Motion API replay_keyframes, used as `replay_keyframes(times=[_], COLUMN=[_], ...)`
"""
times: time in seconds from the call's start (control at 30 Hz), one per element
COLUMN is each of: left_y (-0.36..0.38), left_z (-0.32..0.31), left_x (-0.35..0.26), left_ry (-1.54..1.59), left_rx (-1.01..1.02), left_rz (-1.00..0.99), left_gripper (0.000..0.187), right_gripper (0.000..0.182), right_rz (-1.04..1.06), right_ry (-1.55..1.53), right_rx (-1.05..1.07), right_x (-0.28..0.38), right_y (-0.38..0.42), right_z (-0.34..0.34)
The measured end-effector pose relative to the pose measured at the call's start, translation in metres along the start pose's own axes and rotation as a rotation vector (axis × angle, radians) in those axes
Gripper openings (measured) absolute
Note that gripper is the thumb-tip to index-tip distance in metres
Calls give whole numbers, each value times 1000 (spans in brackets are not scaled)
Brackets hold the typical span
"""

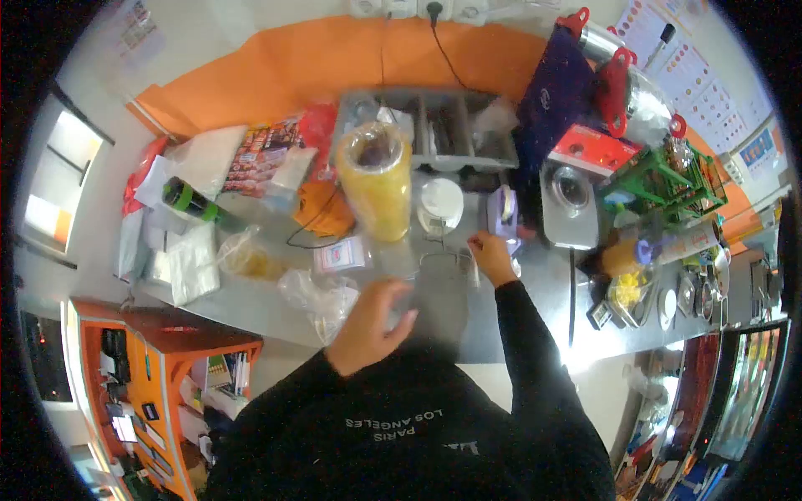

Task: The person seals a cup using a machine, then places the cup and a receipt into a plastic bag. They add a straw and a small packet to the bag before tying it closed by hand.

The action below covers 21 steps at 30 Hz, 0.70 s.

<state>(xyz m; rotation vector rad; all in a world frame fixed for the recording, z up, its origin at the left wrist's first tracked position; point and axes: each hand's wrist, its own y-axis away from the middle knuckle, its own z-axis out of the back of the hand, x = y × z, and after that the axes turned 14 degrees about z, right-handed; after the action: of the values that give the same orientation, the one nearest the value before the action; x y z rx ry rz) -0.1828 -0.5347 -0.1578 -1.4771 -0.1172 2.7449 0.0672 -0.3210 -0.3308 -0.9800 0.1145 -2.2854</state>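
My left hand (372, 326) is held over the counter's front edge, fingers and thumb apart, with nothing in it. Near it lies a crumpled clear plastic bag (322, 299). My right hand (493, 255) is closed in a pinch just in front of a purple device (502, 215) that resembles a tape dispenser; what the fingertips hold, if anything, is too small to make out. Left of the device stands a white round-topped appliance (441, 203), perhaps a small scale. A tall yellow container (376, 188) lined with clear plastic is beside it.
A grey divided tray (426, 125) sits against the orange wall. To the right are a metal-topped scale (570, 209) and a green crate (668, 184). On the left lie a black-and-green bottle (196, 200), an orange cloth-like item (324, 209) and a printed card box (342, 255).
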Motion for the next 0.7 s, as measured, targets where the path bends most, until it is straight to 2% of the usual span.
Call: replay_keyframes(times=[0.03, 0.07, 0.17, 0.27, 0.37, 0.47, 0.57, 0.7], left_y=[-16, -30, -74, -110, -120, -130, -135, -136], left_z=[-18, -44, -120, -155, -184, -210, -216, -223], left_x=[-10, 1, 37, 33, 34, 46, 48, 54], left_ry=[28, -3, -130, -141, -221, -165, -173, -202], left_rx=[53, -15, -150, 42, -89, -137, -131, -187], left_rz=[76, 14, -68, 104, 1, 50, 137, 133], left_gripper=[46, 48, 47, 39, 24, 20, 18, 18], right_gripper=[16, 14, 11, 13, 14, 15, 15, 16], right_rz=[-18, -73, -252, -189, -197, -195, -206, -132], right_ry=[-55, -181, -413, -557, -452, -572, -532, -371], right_rx=[-41, -127, -98, -177, -176, -198, -249, -203], right_x=[18, 36, 69, 71, 47, 35, 40, 34], right_y=[0, 0, -2, 6, 16, 21, 22, 25], right_z=[14, 26, 62, 75, 80, 78, 85, 87])
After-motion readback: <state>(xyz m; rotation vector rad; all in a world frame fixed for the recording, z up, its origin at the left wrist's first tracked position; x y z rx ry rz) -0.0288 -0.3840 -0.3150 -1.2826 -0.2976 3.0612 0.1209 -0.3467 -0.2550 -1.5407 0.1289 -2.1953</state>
